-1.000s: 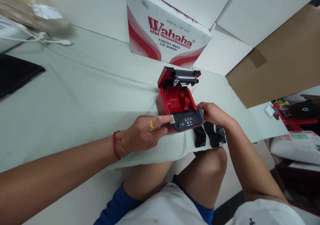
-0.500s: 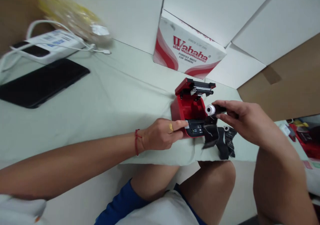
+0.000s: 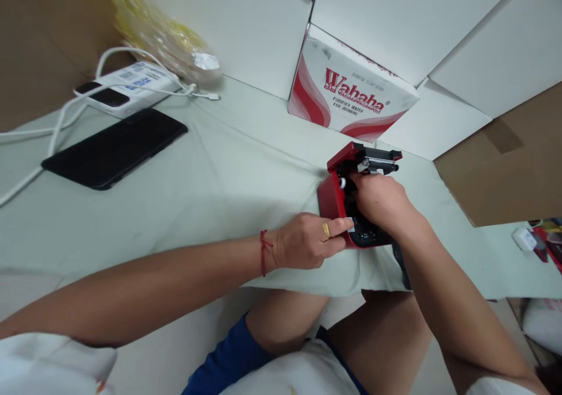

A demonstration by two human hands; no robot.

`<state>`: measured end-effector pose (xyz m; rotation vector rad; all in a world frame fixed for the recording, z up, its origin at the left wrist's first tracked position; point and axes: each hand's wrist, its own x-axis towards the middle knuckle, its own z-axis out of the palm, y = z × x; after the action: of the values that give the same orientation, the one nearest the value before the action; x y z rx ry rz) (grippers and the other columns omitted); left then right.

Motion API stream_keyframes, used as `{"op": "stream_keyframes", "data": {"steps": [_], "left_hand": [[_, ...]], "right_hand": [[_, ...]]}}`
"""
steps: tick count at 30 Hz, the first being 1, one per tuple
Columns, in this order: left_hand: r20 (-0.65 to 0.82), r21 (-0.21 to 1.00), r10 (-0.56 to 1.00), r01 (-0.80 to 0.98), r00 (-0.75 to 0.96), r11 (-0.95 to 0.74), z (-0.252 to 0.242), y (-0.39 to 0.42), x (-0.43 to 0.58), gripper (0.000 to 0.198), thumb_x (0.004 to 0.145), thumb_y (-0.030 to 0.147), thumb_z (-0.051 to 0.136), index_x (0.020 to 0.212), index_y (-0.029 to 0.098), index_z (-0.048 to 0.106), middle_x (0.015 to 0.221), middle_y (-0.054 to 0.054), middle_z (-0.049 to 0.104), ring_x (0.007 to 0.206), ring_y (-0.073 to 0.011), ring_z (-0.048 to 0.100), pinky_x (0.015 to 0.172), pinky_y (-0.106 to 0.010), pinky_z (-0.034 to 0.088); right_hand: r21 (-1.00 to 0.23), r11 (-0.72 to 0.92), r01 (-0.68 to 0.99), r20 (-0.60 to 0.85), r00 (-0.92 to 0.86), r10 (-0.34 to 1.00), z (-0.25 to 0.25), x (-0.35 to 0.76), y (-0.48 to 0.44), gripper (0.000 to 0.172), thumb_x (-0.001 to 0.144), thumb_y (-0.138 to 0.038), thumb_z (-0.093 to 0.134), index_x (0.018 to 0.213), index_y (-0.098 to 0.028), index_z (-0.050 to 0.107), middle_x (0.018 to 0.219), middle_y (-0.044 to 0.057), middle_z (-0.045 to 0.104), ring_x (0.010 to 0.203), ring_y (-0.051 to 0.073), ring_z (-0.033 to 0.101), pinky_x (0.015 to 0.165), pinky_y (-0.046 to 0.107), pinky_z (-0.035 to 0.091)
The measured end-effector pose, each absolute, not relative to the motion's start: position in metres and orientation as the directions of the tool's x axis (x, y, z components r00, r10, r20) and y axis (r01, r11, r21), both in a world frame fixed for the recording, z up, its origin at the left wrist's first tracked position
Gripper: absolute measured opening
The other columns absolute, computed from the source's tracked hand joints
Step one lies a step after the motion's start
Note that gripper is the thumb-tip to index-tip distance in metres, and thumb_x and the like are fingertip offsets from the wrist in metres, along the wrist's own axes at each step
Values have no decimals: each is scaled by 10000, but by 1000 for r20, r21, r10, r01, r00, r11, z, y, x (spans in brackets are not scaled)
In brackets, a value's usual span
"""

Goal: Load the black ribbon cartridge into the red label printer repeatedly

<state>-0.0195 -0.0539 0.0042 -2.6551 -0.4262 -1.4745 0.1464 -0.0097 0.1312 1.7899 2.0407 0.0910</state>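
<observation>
Left hand (image 3: 309, 243) is pinched on the near left corner of the red printer (image 3: 328, 199), thumb and forefinger closed on its edge, just right of the frame's centre. Right hand (image 3: 380, 202) is curled down into the printer's open bay, under the raised lid (image 3: 346, 152). The end of a small white roll (image 3: 342, 182) shows at my fingertips. I cannot tell whether those fingers grip the roll or only rest over it.

The printer sits on the pale green cloth (image 3: 219, 172), close to the table's near edge and right above my knees. Something dark lies at that edge under my right forearm, mostly hidden.

Upper left of the frame holds a black phone (image 3: 114, 149), a white device with a cable (image 3: 127, 82) and a yellow plastic bag (image 3: 162, 32), all well apart from my hands. A Wahaha carton (image 3: 351, 93) stands just behind the printer.

As I judge it, the risks are these. My pinch on the corner is light, so a downward push from the right hand could slide the printer on the loose cloth toward the edge. The roll could also seat crooked, since my own hand blocks my view of the bay.
</observation>
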Motion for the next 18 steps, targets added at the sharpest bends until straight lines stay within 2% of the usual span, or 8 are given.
{"op": "stream_keyframes", "data": {"steps": [8,12,18], "left_hand": [[861,103,221,267,458,-958,2,-54,-17,221,872,36,448,859,162,630,1174,-95,745,720,-115,660,583,-242,546],[857,120,228,252,461,-960,4,-54,-17,212,874,40,446,863,166,615,1184,-88,745,734,-118,666,563,-237,540],[855,114,214,230,473,-966,10,-52,-18,220,864,16,424,834,167,582,1154,-92,757,707,-107,667,542,-237,517]], "right_hand": [[342,164,925,-268,-71,961,133,138,-15,406,960,-161,420,1290,-205,651,1068,169,767,925,300,738,714,350,490],[354,145,924,-247,-57,967,137,129,-22,354,994,-204,438,1267,-169,660,1039,194,769,960,306,732,778,370,508],[394,149,907,-219,-65,973,139,126,-26,338,984,-201,452,1217,-140,689,957,206,773,929,321,741,765,387,524]]}}
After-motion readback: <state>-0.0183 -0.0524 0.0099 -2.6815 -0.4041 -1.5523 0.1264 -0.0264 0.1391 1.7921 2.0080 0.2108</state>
